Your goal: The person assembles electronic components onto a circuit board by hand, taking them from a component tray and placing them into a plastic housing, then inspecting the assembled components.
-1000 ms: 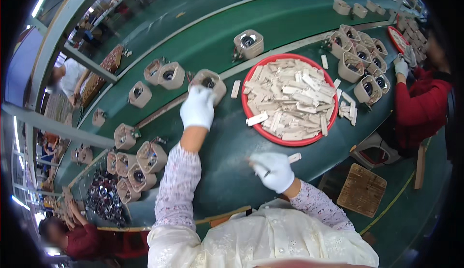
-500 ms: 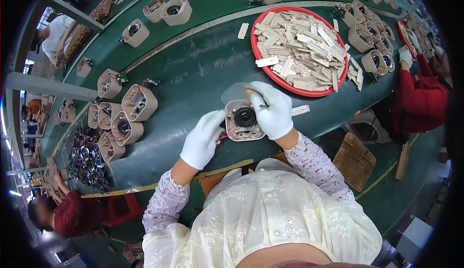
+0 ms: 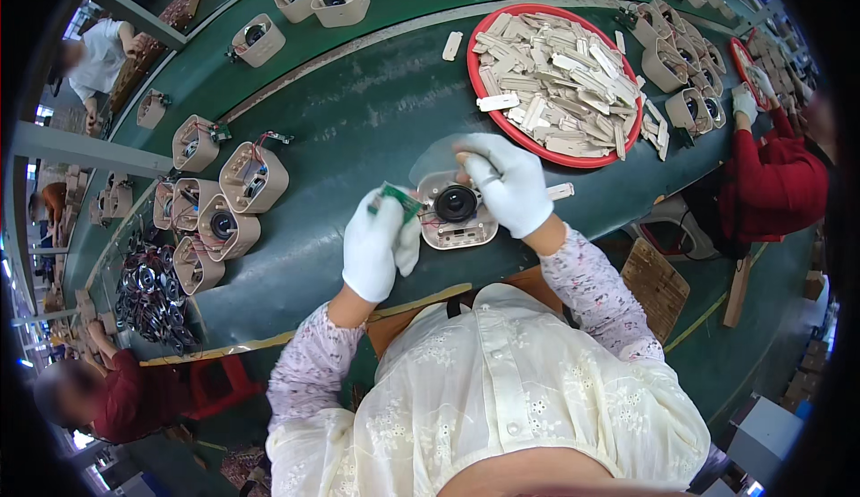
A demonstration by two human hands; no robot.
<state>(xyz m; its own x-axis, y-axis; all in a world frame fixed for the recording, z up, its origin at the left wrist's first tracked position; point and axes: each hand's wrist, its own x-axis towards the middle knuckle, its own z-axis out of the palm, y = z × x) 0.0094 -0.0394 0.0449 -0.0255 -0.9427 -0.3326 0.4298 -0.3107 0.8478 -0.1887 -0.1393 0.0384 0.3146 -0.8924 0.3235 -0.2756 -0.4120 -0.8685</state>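
Beige housing (image 3: 459, 235) with a round black speaker (image 3: 455, 203) sits mid-view on the worktop (image 3: 313, 174). Left hand (image 3: 374, 244), its 8 o'clock, pinches a green board (image 3: 405, 203); right hand (image 3: 512, 185), 2 o'clock, half-curled, can't tell what it's holding, fingertips blurry.

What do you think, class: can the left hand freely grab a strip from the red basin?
Probably not: the left hand holds a green circuit board, and the right hand lies partly between it and the red basin.

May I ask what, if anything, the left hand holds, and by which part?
The left hand holds a green circuit board by its near edge.
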